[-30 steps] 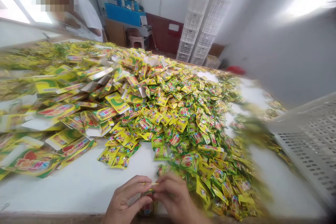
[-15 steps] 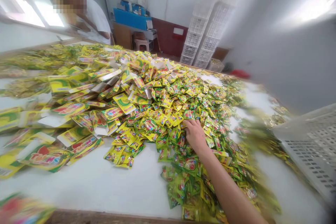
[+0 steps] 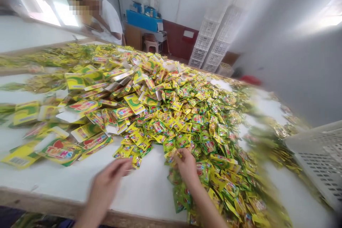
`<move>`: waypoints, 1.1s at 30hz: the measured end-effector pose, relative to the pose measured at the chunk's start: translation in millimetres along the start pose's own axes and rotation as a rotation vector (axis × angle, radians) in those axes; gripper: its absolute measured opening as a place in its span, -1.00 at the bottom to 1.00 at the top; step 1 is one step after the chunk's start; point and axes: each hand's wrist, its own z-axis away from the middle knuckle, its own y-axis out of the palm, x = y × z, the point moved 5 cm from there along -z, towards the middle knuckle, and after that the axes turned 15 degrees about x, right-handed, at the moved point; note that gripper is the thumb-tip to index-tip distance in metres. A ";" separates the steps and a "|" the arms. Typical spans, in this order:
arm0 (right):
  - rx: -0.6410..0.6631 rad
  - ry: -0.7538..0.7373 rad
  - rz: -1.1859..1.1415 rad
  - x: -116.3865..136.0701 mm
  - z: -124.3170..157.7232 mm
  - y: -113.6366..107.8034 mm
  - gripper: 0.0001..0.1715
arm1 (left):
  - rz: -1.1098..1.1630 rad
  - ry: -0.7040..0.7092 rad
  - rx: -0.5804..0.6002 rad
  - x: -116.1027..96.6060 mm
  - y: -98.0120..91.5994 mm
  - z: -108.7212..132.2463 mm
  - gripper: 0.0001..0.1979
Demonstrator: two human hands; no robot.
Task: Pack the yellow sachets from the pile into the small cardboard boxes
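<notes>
A big heap of small yellow-green sachets (image 3: 192, 121) covers the white table (image 3: 80, 178). My right hand (image 3: 187, 165) lies at the heap's near edge, fingers closed round one or two sachets (image 3: 172, 155). My left hand (image 3: 109, 181) hovers over the bare table top just left of it, blurred by motion, fingers stretched toward the right hand and holding nothing. Flat yellow cartons (image 3: 61, 149) lie scattered on the left side of the table.
A white perforated crate (image 3: 317, 160) stands at the table's right edge. Another person (image 3: 104, 17) in a white shirt sits at the far left end. Stacked white crates (image 3: 211, 42) and a blue bench stand by the back wall.
My right hand has drawn back from the middle of the heap to its near edge with sachets in it. My left hand has come up into view from below.
</notes>
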 end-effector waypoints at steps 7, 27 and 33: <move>-0.007 -0.012 -0.227 -3.5 4.8 -13.6 -0.57 | 0.068 -0.016 0.207 -6.6 124.2 -63.3 -0.74; 0.082 -0.070 -0.180 33.9 32.8 35.5 -0.60 | 0.265 0.050 0.104 -15.5 83.8 -4.3 -0.71; 0.208 -0.061 -0.128 27.7 30.6 35.7 -0.56 | 0.036 0.150 0.207 -33.0 79.1 -1.6 -0.81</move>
